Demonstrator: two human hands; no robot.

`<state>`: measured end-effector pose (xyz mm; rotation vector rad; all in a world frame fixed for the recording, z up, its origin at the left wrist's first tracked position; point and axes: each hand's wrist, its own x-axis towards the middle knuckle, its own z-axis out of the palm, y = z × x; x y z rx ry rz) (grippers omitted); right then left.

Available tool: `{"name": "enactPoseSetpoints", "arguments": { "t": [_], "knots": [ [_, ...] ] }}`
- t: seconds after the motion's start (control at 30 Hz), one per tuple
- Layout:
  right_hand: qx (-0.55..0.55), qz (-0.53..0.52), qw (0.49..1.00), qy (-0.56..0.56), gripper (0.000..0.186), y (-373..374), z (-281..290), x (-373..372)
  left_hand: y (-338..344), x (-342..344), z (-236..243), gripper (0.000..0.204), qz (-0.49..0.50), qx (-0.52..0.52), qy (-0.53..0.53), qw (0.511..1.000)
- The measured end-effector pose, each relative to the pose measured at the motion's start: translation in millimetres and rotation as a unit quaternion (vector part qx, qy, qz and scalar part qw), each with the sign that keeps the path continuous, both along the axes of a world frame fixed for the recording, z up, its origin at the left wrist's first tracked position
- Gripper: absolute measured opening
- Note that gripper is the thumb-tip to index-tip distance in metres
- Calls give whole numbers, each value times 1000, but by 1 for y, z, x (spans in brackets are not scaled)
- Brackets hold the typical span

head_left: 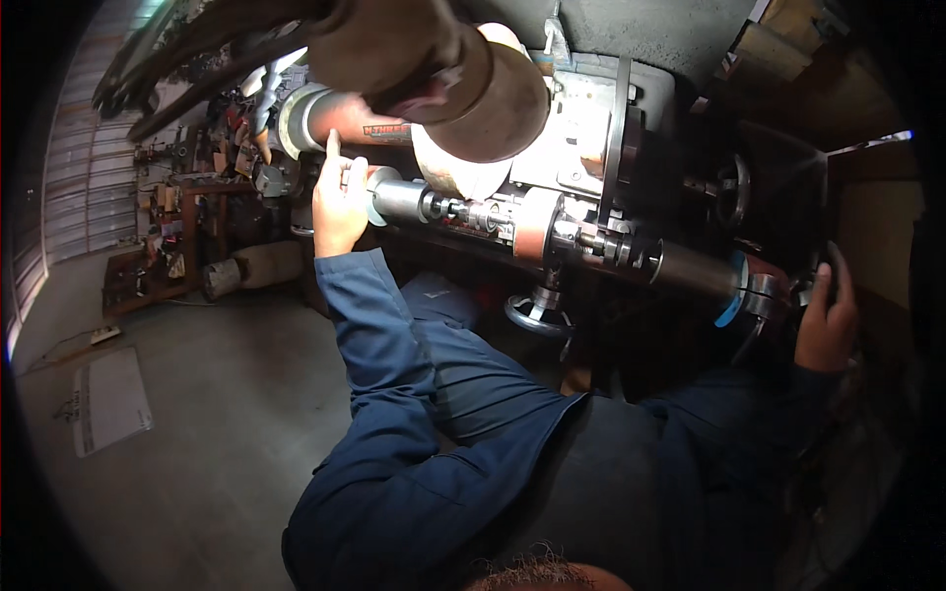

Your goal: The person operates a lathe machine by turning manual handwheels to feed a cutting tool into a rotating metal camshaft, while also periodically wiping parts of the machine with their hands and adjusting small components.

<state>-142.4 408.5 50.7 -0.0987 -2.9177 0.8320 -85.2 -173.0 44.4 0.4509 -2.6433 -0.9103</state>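
My left hand (340, 205) is at the left end of the machine, index finger raised against the orange cylinder (345, 113), other fingers bent at a hidden part beside the steel sleeve (400, 202). A horizontal shaft (463, 210) runs rightward through an orange-banded collar (535, 225) to a darker sleeve (695, 269) and a clamp (764, 295) with a blue piece (729, 305). At the far right, in shadow, my right hand (826, 320) has its fingers round a dark curved handle (836, 258).
A bulky beige machine head (483, 103) hangs overhead. Handwheels (538, 318) stick out below and right (734, 187). My legs are under the machine. At left are a cluttered shelf (148, 291), a cylinder (256, 271) on the floor, a power strip (105, 335) and a white board (110, 399).
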Motion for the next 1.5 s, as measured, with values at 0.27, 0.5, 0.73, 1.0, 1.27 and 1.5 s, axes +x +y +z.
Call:
{"name": "enactPoseSetpoints", "arguments": {
  "t": [0.27,0.5,0.73,1.0,1.27,1.5],
  "knots": [
    [3,-8,994,108,32,-4,-7,28,-5,2,1,18,17,-8,-11,1000],
    [131,66,962,231,35,-10,-13,44,4,2,4,19,5,-32,6,999],
    [205,-19,911,358,37,-6,-51,61,7,-3,8,25,-9,-62,-5,998],
    [188,-26,881,433,37,17,-98,71,5,-6,14,24,-5,-65,-4,998],
    [396,-6,746,536,43,18,-114,54,0,-13,7,23,-5,-64,-9,998],
    [236,-54,886,395,45,-10,-77,67,-3,-13,6,23,-2,-64,-6,998]
  ]
}}
